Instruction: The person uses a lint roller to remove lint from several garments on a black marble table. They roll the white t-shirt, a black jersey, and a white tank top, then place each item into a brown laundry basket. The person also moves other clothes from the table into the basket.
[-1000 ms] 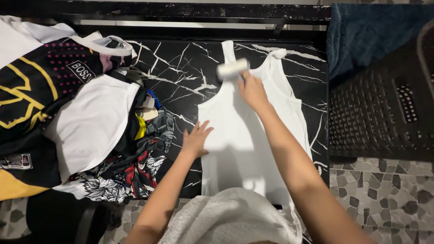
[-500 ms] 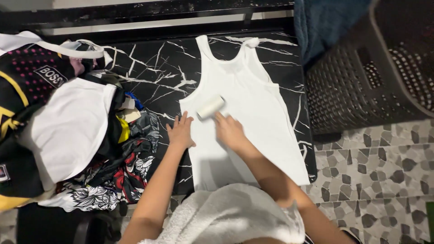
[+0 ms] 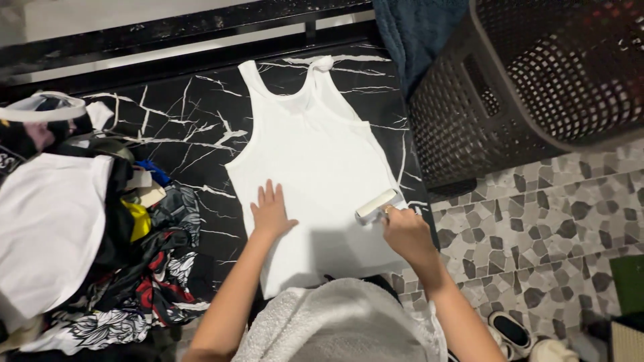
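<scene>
We are pressing our left hand (image 3: 272, 212), fingers spread flat, on the white sleeveless cotton vest (image 3: 315, 161) lying on the black white-veined marble tabletop (image 3: 181, 121), straps pointing away from us and its long axis running from us toward the far edge. Our right hand (image 3: 406, 234) is closing around the handle of the white cylindrical lint roller (image 3: 376, 206), which is sitting just up-left of that hand at the vest's right hem edge, its long axis slanting across the fabric, nearer the right hand than the left.
</scene>
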